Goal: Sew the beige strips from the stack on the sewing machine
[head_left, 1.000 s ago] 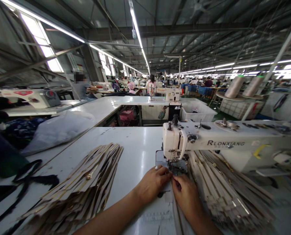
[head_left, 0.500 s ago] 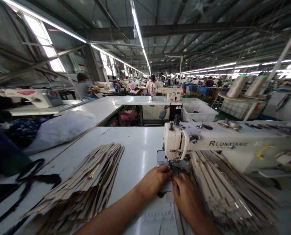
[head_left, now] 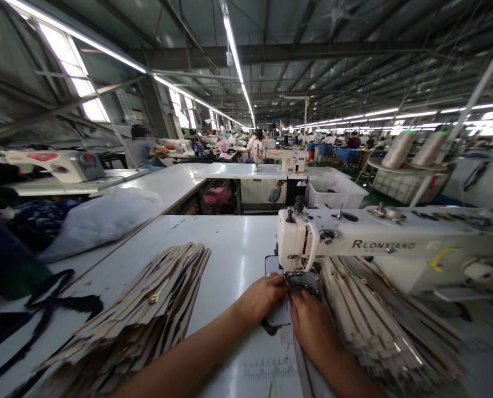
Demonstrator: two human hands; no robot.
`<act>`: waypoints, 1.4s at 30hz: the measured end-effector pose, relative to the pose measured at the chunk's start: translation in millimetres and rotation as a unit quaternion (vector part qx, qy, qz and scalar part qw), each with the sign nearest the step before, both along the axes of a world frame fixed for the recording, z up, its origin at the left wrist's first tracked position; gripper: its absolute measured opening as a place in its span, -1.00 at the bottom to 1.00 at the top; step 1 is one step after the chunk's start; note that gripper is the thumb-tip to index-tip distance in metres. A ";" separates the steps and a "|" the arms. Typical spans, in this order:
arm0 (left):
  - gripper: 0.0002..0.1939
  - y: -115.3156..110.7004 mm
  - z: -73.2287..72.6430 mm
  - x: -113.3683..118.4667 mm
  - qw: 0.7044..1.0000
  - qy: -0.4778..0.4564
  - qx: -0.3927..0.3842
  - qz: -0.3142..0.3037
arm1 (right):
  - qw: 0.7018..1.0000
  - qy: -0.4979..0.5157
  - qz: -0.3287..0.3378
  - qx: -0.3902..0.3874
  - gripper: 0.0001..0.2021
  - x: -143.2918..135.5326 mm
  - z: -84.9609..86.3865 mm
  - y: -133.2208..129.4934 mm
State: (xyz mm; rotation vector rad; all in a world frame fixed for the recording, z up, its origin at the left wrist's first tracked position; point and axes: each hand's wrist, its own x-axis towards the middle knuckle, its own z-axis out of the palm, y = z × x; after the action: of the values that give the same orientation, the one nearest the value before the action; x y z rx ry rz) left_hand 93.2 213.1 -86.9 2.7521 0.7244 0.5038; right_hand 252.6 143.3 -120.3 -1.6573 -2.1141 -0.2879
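Just below the needle area of a white sewing machine (head_left: 379,237), my left hand (head_left: 265,298) and my right hand (head_left: 312,320) nearly touch. My right hand is closed on a narrow beige zipper strip (head_left: 303,370) that runs down toward the table's front edge. The fingers of my left hand are pressed together at the strip's upper end; what they hold is hidden. One pile of beige zipper strips (head_left: 146,304) with gold-coloured teeth lies left of my arms. Another pile of strips (head_left: 379,315) lies right of my right hand, partly behind the machine arm.
Black straps (head_left: 63,303) and a white translucent bag (head_left: 105,218) lie at the left. Beyond the white table (head_left: 225,237) stand a white bin (head_left: 337,190) and another sewing machine (head_left: 290,159). Thread cones (head_left: 399,149) are at the right. A person (head_left: 142,146) sits at the back left.
Both hands have shifted slightly left and up toward the needle area. More of the dark-edged plate below my left hand shows. The two piles have not moved.
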 end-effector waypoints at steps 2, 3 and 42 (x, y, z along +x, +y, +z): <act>-0.77 0.6 -0.6 -0.6 1.000 -0.002 -0.001 0.000 | 1.000 0.018 -0.002 -0.001 -0.75 -1.1 -0.4 -0.4; -0.77 0.4 -1.2 -1.0 1.000 -0.005 -0.002 0.004 | 1.000 0.024 -0.004 -0.001 -0.75 -1.6 -1.1 -0.7; -0.73 -3.0 -0.9 -5.8 0.999 -0.047 -0.004 -0.016 | 0.989 0.064 -0.048 -0.125 -0.73 -5.6 13.2 -13.0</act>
State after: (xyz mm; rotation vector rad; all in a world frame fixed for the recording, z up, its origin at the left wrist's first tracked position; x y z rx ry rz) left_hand 87.4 210.1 -87.8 2.7071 0.6588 0.6184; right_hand 247.0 130.3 -107.1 -1.8669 -2.0455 0.0562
